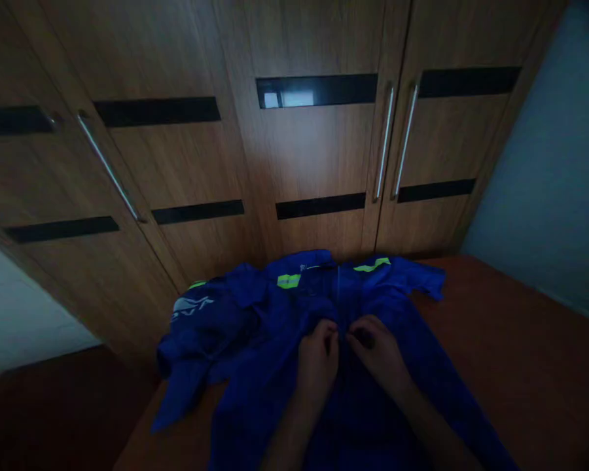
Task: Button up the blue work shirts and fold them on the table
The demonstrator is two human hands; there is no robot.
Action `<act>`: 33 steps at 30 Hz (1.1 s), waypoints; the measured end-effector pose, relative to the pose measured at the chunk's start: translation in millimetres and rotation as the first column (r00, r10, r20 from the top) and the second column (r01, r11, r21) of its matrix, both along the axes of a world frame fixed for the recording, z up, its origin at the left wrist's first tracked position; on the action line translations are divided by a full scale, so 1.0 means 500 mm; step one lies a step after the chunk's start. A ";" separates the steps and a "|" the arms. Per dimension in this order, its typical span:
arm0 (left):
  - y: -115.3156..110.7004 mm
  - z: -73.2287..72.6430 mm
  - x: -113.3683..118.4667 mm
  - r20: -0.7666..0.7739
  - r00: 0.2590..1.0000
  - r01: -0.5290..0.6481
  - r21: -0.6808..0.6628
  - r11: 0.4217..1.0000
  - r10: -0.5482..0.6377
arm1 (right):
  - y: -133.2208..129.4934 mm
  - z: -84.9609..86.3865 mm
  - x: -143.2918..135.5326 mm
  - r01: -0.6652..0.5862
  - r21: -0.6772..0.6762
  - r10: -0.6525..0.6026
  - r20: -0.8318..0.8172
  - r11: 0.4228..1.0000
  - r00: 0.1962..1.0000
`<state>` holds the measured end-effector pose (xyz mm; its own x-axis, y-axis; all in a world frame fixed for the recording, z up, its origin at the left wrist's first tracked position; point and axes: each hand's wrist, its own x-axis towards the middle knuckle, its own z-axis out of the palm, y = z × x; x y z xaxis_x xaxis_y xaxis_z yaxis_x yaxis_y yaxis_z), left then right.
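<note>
A blue work coverall (412, 347) with yellow-green reflective strips lies spread out, its front facing up. My left hand (319, 356) is closed in a pinch on the cloth just left of the front seam. Across from it, my right hand (379, 353) pinches the cloth on the other side of that seam. The fingertips of both hands are close together but apart. A zip or button between them is too dark to make out. Bunched blue cloth (211, 320) with white lettering lies to the left; whether it is a separate garment, I cannot tell.
The garment rests on a reddish-brown surface (510, 340). Behind it stands a wooden wardrobe (314, 150) with dark inset strips and long metal handles (385, 144). A pale wall (544, 196) is on the right. The light is dim.
</note>
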<state>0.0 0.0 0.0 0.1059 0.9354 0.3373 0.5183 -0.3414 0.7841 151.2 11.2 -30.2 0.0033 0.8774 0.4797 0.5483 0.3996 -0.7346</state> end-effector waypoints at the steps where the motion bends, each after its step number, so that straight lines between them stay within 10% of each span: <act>1: -0.001 -0.002 -0.001 0.005 1.000 0.012 0.005 1.000 -0.012 | -0.002 0.000 -0.001 0.017 0.032 -0.018 0.012 0.999 1.000; 33: 0.006 -0.012 0.001 0.343 0.939 0.065 -0.143 0.988 -0.012 | -0.010 0.016 -0.014 -0.103 -0.024 0.099 -0.124 0.994 0.987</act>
